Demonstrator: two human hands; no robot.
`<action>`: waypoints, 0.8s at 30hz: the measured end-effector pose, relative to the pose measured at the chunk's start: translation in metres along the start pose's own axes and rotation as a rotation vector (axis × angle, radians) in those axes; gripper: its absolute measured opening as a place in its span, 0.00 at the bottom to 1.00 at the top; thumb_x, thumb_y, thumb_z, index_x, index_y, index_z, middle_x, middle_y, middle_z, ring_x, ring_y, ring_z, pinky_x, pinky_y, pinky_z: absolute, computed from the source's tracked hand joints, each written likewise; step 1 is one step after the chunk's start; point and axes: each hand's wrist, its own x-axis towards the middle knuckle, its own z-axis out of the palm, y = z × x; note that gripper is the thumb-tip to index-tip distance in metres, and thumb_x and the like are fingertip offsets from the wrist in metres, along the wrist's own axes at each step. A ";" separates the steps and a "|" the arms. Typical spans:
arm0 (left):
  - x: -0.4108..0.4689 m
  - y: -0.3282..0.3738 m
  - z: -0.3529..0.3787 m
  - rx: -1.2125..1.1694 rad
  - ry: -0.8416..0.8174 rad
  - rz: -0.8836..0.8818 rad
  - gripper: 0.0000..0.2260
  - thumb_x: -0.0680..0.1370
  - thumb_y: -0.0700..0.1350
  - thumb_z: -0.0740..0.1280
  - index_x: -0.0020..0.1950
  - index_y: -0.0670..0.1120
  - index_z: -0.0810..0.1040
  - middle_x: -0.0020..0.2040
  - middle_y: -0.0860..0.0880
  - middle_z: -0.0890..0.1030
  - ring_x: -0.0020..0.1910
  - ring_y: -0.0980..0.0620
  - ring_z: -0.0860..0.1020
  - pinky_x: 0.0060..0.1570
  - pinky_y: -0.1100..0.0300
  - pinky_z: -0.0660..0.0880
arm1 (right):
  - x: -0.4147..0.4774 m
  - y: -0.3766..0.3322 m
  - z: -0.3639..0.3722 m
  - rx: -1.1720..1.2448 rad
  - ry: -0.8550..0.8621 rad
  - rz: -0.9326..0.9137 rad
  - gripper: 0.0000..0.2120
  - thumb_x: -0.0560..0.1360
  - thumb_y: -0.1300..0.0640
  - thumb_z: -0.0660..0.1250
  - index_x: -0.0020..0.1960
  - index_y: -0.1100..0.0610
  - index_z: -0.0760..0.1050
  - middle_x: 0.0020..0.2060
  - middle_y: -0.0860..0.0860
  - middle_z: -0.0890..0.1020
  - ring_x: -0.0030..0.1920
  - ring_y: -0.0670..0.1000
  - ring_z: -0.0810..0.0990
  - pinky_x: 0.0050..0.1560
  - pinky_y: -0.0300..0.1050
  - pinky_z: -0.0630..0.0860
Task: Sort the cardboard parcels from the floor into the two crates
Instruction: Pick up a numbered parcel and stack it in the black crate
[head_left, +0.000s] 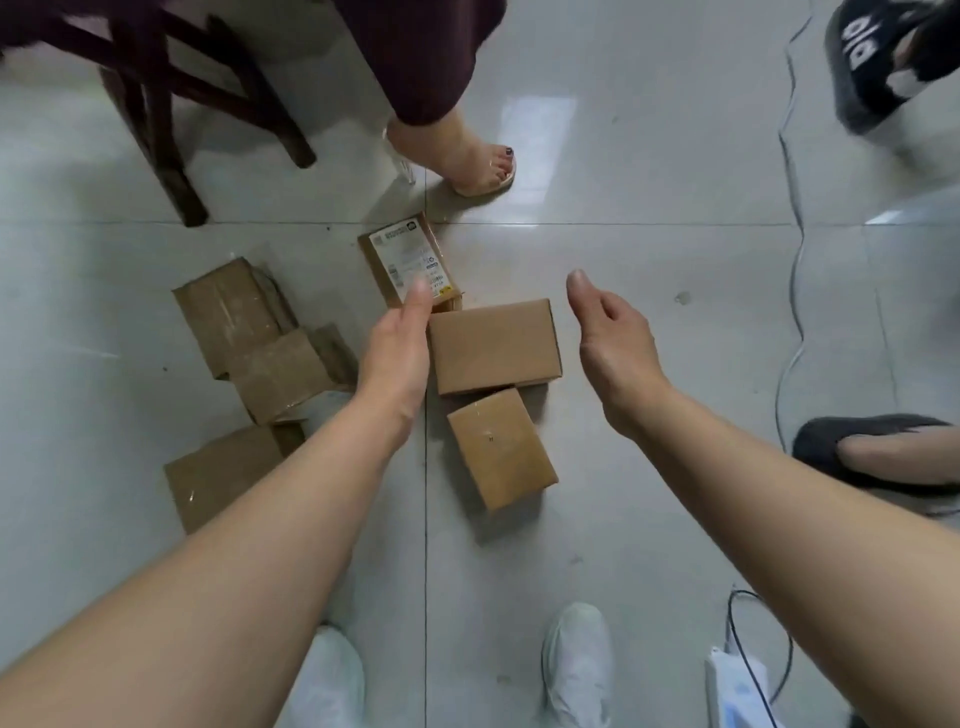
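**Sorting barely begun: six parcels on the floor, no crate in view**

Hands: Your left hand (397, 353) and right hand (610, 338) are both released, with fingers loosely extended and nothing grasped. They flank the plain parcel (493, 345). The left hand sits right at the parcel's left edge, and contact cannot be determined. The right hand is apart from the right edge, with bare floor between.

Progress: Six cardboard parcels lie on the tiled floor (649, 260). Neither crate appears, so I cannot confirm that anything has been sorted. On this evidence nearly all the work remains. The step in hand looks like a two-handed pickup of the plain parcel.

Condition of goods:
- The plain parcel is clean, square-edged and lying flat.
- The small parcel (501, 449) touches its near edge, skewed, with glossy tape on top.
- The labelled parcel (410, 262) lies at its far left corner with the white shipping label up, partly behind your left thumb.
- Three more parcels cluster to your left: the far parcel (231, 306), the creased parcel (283, 374) overlapping it, and the near parcel (223, 473), partly hidden by your left forearm.

Surroundings: Dark chair legs (171, 156), a sandalled foot (467, 156) and a cable (789, 312) stand around the pile.
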 end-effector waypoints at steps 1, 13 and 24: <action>0.013 -0.012 0.007 0.027 0.008 -0.010 0.22 0.81 0.60 0.52 0.58 0.46 0.75 0.43 0.56 0.74 0.43 0.57 0.73 0.40 0.63 0.66 | 0.015 0.013 0.007 -0.017 0.001 0.004 0.24 0.80 0.42 0.55 0.67 0.58 0.71 0.51 0.44 0.72 0.51 0.44 0.70 0.53 0.40 0.65; 0.118 -0.101 0.050 -0.254 -0.078 -0.308 0.16 0.81 0.59 0.57 0.60 0.49 0.71 0.50 0.51 0.77 0.49 0.54 0.76 0.60 0.58 0.70 | 0.123 0.114 0.056 0.040 -0.058 0.315 0.24 0.79 0.37 0.54 0.61 0.56 0.70 0.54 0.49 0.76 0.54 0.50 0.74 0.55 0.43 0.68; 0.054 -0.023 0.011 -0.352 -0.046 -0.305 0.18 0.81 0.57 0.56 0.59 0.45 0.75 0.48 0.48 0.80 0.44 0.52 0.79 0.32 0.64 0.77 | 0.045 0.016 0.024 0.099 0.020 0.295 0.16 0.81 0.41 0.52 0.55 0.53 0.66 0.43 0.45 0.72 0.46 0.47 0.71 0.52 0.42 0.65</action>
